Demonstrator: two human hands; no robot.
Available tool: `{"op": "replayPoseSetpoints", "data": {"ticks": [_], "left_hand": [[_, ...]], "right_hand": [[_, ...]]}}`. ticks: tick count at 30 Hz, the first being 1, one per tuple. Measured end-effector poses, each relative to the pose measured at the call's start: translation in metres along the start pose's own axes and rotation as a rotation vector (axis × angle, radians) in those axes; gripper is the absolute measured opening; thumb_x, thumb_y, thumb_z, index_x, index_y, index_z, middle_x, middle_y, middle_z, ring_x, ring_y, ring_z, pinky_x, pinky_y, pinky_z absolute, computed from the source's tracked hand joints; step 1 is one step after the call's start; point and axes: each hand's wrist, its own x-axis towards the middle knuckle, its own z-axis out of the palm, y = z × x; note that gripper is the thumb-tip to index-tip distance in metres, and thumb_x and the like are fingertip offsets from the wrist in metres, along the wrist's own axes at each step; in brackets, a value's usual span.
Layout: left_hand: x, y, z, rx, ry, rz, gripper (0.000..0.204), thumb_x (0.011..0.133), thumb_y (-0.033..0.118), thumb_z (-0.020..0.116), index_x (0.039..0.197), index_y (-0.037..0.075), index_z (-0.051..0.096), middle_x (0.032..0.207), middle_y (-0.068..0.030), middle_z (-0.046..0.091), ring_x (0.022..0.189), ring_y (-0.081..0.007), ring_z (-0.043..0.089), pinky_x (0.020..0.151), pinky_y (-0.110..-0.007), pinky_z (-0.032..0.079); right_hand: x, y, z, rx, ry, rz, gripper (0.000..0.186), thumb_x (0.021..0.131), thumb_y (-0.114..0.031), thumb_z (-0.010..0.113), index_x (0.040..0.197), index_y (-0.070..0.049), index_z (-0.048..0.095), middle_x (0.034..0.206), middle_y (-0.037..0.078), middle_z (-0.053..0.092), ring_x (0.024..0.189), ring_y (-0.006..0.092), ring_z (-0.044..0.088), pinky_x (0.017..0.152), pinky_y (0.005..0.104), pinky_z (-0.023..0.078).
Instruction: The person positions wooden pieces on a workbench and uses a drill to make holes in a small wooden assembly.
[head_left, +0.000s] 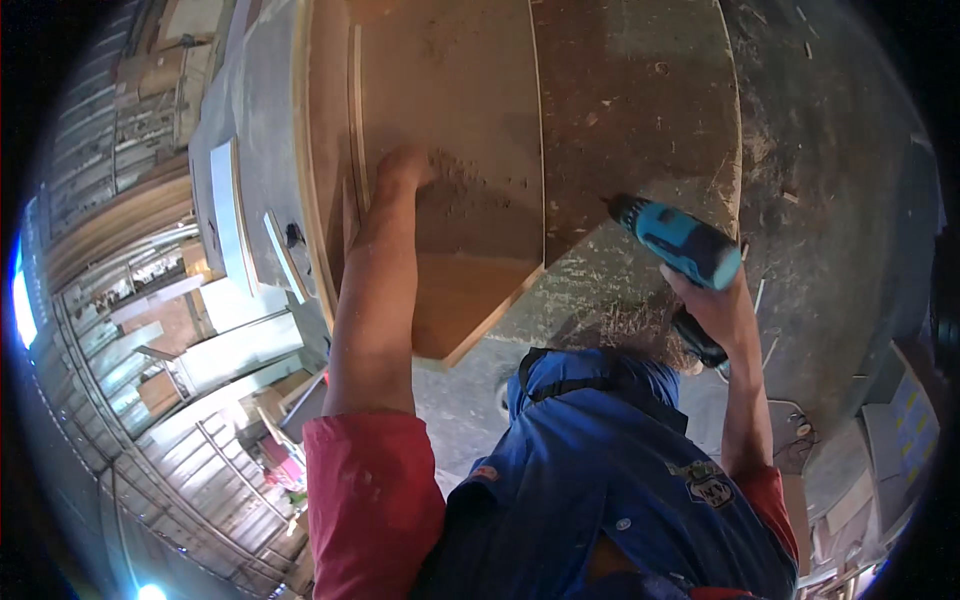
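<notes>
My right hand [710, 305] is wrapped round the grip of a teal and black cordless drill [680, 240]. The drill's dark chuck and bit point up and left, over a brown wooden board. My left arm reaches into an open-topped wooden cabinet or box [480, 285]. There my left hand [405, 165] is at the edge of a scatter of small dark pieces [470, 178] that look like screws. Its fingers are curled together and partly hidden, and I cannot make out what is between them.
A worn, scuffed worktop [600, 290] lies under the cabinet and board. To the left are a white-faced strip [230, 215] and stacked timber [130, 210]. Light-coloured panels [235, 345] lie lower left. More boards [850, 490] and a cable [800, 425] are at the lower right.
</notes>
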Motion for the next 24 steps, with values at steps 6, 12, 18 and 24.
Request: {"op": "replayPoseSetpoints", "data": {"ticks": [6, 12, 18, 24], "left_hand": [[0.032, -0.006, 0.025, 0.091, -0.119, -0.098, 0.036, 0.085, 0.016, 0.066, 0.120, 0.007, 0.066, 0.122, -0.0181, 0.064, 0.114, -0.0344, 0.062, 0.098, -0.045, 0.050], [0.034, -0.004, 0.006, -0.006, 0.072, -0.077, 0.028, 0.086, 0.011, 0.065, 0.113, 0.004, 0.067, 0.111, -0.0196, 0.068, 0.102, -0.0370, 0.067, 0.087, -0.046, 0.053], [-0.034, 0.052, -0.111, -0.635, 0.113, 0.334, 0.021, 0.090, 0.022, 0.062, 0.097, 0.004, 0.071, 0.093, -0.0092, 0.073, 0.083, -0.0163, 0.068, 0.072, -0.032, 0.053], [-0.205, 0.086, -0.133, -1.264, 0.568, 0.519, 0.021, 0.087, 0.014, 0.068, 0.103, 0.000, 0.068, 0.089, -0.0097, 0.072, 0.084, -0.0155, 0.068, 0.077, -0.029, 0.054]], "right_hand": [[0.002, 0.010, -0.019, 0.080, -0.007, 0.146, 0.036, 0.083, -0.017, 0.075, 0.114, -0.001, 0.065, 0.098, 0.013, 0.072, 0.089, 0.0193, 0.068, 0.080, 0.0319, 0.052], [0.012, 0.020, -0.016, 0.093, -0.027, 0.107, 0.031, 0.084, -0.013, 0.071, 0.112, 0.000, 0.065, 0.098, 0.012, 0.071, 0.086, 0.0191, 0.066, 0.078, 0.0331, 0.052], [-0.004, 0.004, 0.004, 0.308, -0.059, -0.195, 0.013, 0.094, -0.015, 0.062, 0.090, -0.002, 0.063, 0.073, 0.000, 0.059, 0.065, 0.0090, 0.055, 0.061, 0.0265, 0.046], [-0.037, -0.016, 0.005, -0.422, 0.064, -0.656, 0.017, 0.095, -0.012, 0.059, 0.080, -0.004, 0.059, 0.067, 0.000, 0.056, 0.061, 0.0095, 0.052, 0.057, 0.0257, 0.041]]}}
